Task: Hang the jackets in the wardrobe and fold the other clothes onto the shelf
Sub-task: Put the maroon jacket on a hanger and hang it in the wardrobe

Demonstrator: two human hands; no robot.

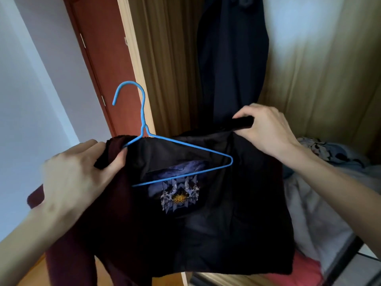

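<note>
I hold a dark maroon jacket [216, 234] open in front of the wardrobe, its black lining facing me with a printed label [179, 195] in the middle. A blue wire hanger [177, 159] lies inside the neck opening, hook up. My left hand [76, 178] grips the jacket's left collar edge together with the hanger's left end. My right hand [266, 131] pinches the right collar edge, pulling it up and out. The hanger's right arm lies bare on the lining.
A dark garment [233, 58] hangs in the open wooden wardrobe [321, 89] behind. Loose clothes [329, 162] are piled on the wardrobe floor at right, something red [303, 271] below them. A red-brown door [107, 58] and white wall stand at left.
</note>
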